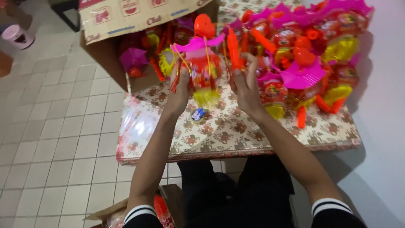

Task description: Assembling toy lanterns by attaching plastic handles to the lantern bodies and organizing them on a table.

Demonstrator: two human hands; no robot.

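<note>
One toy lantern (201, 67) was up between the two hands, held above the table (228, 131) – pink roof piece, red knob on top, red and yellow body, yellow tassel hanging off the bottom. The left hand (180, 86) was wrapped around its left side, fingers closed on it along with a loop of orange string. The right hand (244, 82) sat just beside the lantern's right side and was pinched shut on one orange stick (233, 48), which stood upright.

Right under the lantern, one small blue and white thing (198, 114) lay on the floral tablecloth – too blurry to say what it was.

To the right was a pile (312, 55) of the same lanterns, all pink, red and yellow. I tried counting and got at least six, but they overlapped too much for an exact number. One loose orange stick (301, 117) lay at the pile's front edge.

Behind the left hand, one big cardboard box (126, 25) lay tipped open on the table's far corner with more lanterns inside, maybe three showing. A second, smaller box (126, 213) sat on the tiled floor by the person's left sleeve, with something red in it. One pink pot (17, 36) stood far off on the floor, top left.
</note>
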